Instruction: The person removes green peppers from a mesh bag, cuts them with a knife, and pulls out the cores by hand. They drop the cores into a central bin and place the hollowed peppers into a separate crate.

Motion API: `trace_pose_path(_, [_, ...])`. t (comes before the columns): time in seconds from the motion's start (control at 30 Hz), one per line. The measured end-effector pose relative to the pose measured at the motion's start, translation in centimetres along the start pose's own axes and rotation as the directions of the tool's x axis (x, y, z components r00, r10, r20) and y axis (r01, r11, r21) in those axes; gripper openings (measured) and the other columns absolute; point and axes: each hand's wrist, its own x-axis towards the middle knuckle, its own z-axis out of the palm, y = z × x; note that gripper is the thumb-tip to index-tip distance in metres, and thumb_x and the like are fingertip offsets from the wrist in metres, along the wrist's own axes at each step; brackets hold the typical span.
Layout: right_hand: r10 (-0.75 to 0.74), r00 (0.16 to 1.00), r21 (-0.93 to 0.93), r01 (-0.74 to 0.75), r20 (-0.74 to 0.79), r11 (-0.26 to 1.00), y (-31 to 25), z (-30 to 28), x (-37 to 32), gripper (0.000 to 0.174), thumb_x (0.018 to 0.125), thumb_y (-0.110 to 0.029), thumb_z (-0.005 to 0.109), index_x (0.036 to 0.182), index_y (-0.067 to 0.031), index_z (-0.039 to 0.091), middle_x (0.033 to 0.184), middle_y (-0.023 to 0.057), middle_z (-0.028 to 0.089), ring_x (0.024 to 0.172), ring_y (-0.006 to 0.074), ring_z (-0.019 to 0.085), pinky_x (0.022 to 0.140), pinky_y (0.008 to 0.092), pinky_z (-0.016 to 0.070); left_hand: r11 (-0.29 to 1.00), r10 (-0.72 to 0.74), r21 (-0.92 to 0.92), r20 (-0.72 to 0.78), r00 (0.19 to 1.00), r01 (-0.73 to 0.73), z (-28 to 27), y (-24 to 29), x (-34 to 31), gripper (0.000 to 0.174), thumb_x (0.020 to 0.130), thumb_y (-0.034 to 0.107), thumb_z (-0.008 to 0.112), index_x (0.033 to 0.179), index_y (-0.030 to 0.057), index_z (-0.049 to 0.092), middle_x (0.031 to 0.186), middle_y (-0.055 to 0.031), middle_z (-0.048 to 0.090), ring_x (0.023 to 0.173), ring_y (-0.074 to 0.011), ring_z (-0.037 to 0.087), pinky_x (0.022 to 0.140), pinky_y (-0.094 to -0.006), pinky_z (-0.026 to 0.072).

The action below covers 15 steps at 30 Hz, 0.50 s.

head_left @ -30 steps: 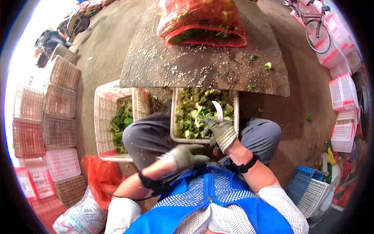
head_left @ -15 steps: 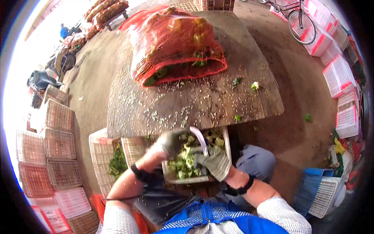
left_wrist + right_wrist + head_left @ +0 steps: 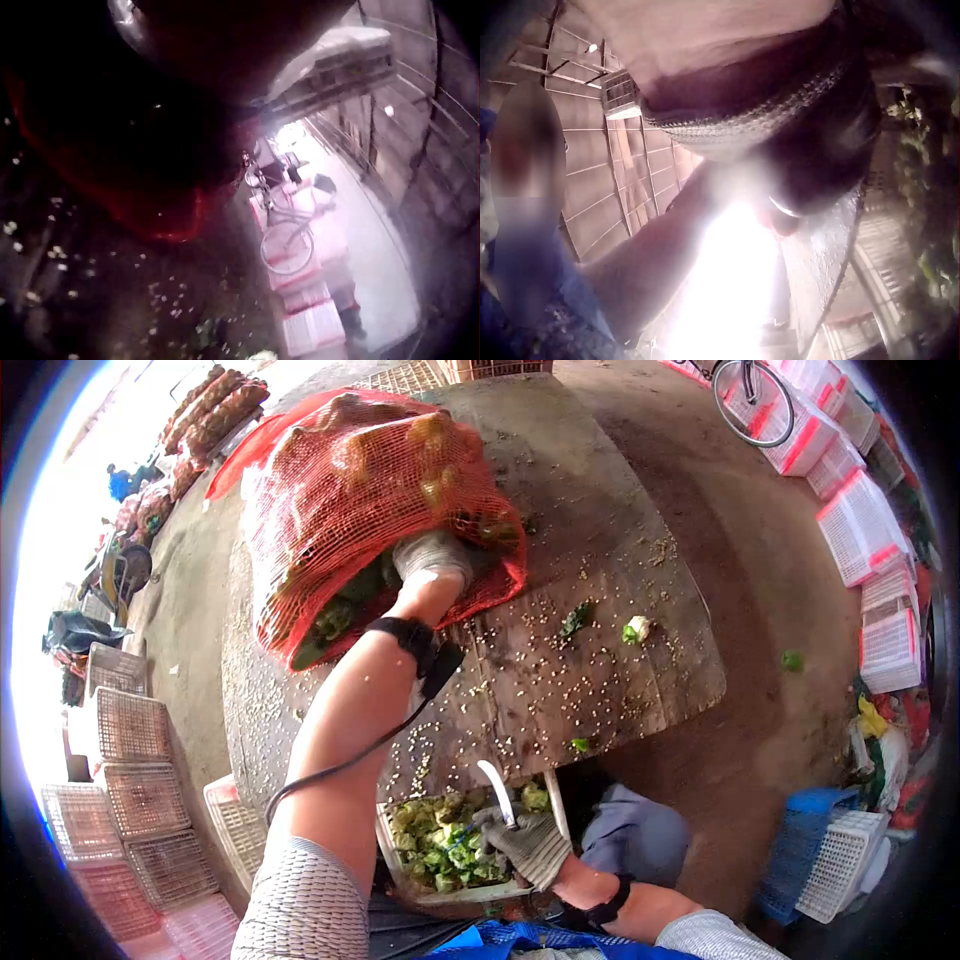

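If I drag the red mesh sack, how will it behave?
The red mesh sack will probably sag and shift, since it bulges unevenly. It's likely heavy, being well filled. Green vegetables at its open end may spill.

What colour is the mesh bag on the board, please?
The mesh bag is red, clearest in the head view.

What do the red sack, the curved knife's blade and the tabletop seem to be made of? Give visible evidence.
Red sack: probably coarse plastic netting; its open mesh shows the contents.
Curved knife: likely a smooth metal blade, thin and pale.
Tabletop: perhaps dull wood, brown with thin straight lines; another board is possible.
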Motion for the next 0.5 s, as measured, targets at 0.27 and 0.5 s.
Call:
trace_pose_path(0.27, [-0.026, 0.998, -0.382, 0.047, 0.059, 0.923, -4.8, -2.1, -2.0, 0.028, 0.095, -0.024, 0.059, 0.116, -0.0079, 0.068, 0.077, 0.0045, 0.065, 0.069, 0.0104, 0.059, 0.062, 0.0285, 0.0495, 0.845, 0.46, -0.157, 0.699, 0.547, -0.511, -5.4, -4.0, -4.7, 0.04, 0.086, 0.039, 0.063, 0.107, 0.0055, 0.066, 0.097, -0.0191, 0.069, 0.092, -0.0384, 0.067, 0.08, -0.046, 0.0539])
trace_pose_path(0.5, [-0.056, 0.996, 0.188, 0.042, 0.069, 0.981, -2.7, -0.3, -2.6, 0.024, 0.096, -0.014, 0.058, 0.114, -0.0001, 0.064, 0.08, 0.0062, 0.069, 0.057, 0.0063, 0.059, 0.05, 0.0199, 0.0467, 0.986, -0.014, -0.138, 0.481, 0.877, 0.092, -13.1, -8.2, -20.2, 0.07, 0.076, 0.04, 0.081, 0.126, 0.0038, 0.048, 0.105, -0.0223, 0.06, 0.097, -0.0406, 0.061, 0.082, -0.0498, 0.0535])
